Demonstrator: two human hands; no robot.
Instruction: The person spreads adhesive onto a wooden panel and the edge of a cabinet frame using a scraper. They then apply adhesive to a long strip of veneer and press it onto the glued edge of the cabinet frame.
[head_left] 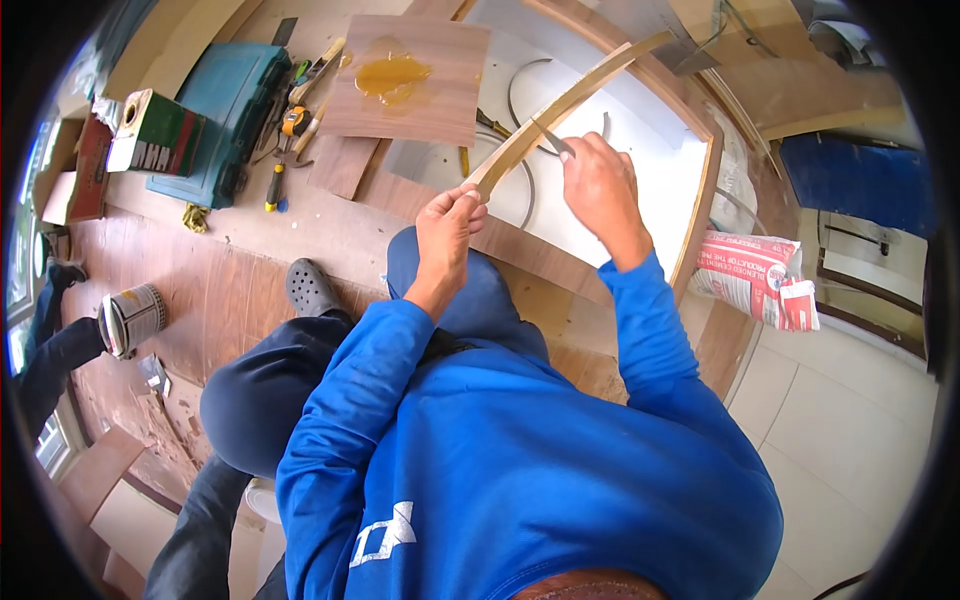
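Note:
A long, narrow strip of wood edging [590,85] slants up and to the right, its face tan with a yellowish smear. My left hand [447,235] pinches the near end between thumb and fingers. In my right hand [605,195], closed, is a small flat grey scraper [553,138], its tip against the strip's middle. Most of the scraper is hidden by the fingers. Left of the strip lies a square wood-grain board [450,105] bearing a puddle of amber glue [393,78].
Under the strip is a wood-framed white cabinet carcass [655,190] with loose curled banding. At left are a teal tool case [222,120], a tape measure [295,121], a screwdriver [273,187] and a can [132,320]. A cement bag [750,275] stands right. Other people's legs show at left.

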